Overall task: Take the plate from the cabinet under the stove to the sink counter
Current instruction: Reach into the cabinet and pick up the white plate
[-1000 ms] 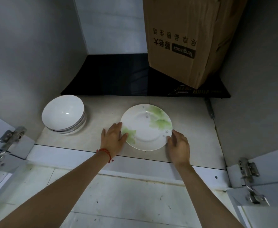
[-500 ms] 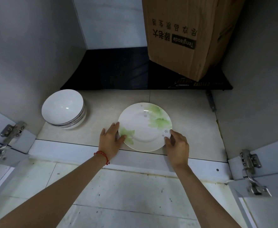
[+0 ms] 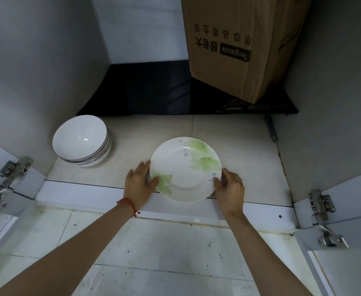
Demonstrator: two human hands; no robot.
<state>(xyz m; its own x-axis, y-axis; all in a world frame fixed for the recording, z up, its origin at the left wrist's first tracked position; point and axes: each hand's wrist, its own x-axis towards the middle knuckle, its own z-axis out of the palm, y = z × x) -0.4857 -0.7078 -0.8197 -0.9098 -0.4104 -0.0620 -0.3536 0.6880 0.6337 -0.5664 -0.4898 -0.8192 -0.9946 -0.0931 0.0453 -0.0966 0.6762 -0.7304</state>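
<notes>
A white plate (image 3: 186, 170) with green leaf prints sits at the front edge of the open cabinet's tiled floor (image 3: 247, 167), its near rim reaching over the white sill. My left hand (image 3: 140, 184), with a red cord at the wrist, grips the plate's left rim, thumb on top. On the right rim my right hand (image 3: 230, 188) holds on, thumb on the upper face and fingers beneath. The plate looks slightly lifted and tilted toward me.
A stack of white bowls (image 3: 81, 144) stands at the cabinet's left. A black induction cooker (image 3: 145, 92) lies at the back with a cardboard box (image 3: 235, 45) on it. Open doors with metal hinges (image 3: 13, 169) (image 3: 321, 207) flank the opening. Tiled kitchen floor (image 3: 175, 253) lies below.
Both hands have closed on the plate's rims and drawn it toward the cabinet's front edge. The bowls and box have not moved.
</notes>
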